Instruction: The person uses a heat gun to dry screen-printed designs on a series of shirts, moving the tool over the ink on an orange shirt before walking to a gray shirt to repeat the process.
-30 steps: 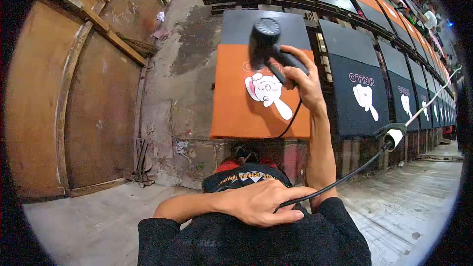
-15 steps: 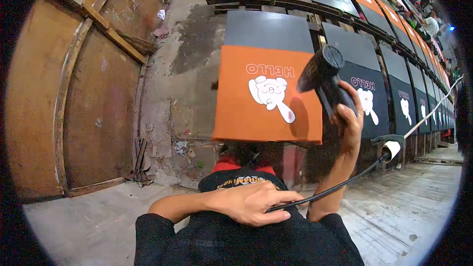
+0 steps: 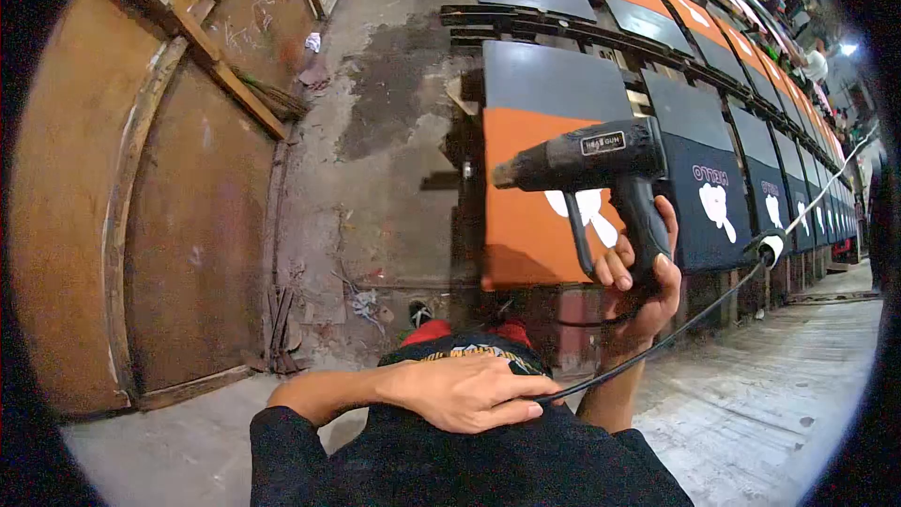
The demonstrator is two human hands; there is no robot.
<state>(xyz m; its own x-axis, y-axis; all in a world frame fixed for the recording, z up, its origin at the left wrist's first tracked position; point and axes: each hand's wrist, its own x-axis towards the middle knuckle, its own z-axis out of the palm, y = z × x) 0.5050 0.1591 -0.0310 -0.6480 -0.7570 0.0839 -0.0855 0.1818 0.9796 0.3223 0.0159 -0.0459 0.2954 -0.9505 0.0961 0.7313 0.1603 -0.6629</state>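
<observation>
Head view, heat gun: the dark heat gun (image 3: 610, 152) sits above the right hand (image 3: 652, 286), its body lying crosswise past the fingertips.
Handle grip: the right fingers (image 3: 615, 268) curl closed around the lower handle, thumb on the near side; a firm wrap this low probably steers well, though the top-heavy body may tip if the wrist slackens.
Nozzle: the nozzle (image 3: 507, 176) points left, beyond those fingers, over the orange cloth (image 3: 511, 235) close to its left edge; its height above the cloth is hard to tell. Aimed sideways like this, it would need a downward wrist turn to face the fabric.
White print: the white print (image 3: 598, 211) shows just beyond the fingertips, partly hidden by the gun; an even gap from it seems wise.
Black cable: the left hand (image 3: 469, 392), nearer the body, has thumb and forefinger loosely closed on the black cable (image 3: 648, 354); slack here should free the right wrist.
White connector: the white connector (image 3: 771, 246) hangs right of the right fingers, before dark panels (image 3: 699, 225).
</observation>
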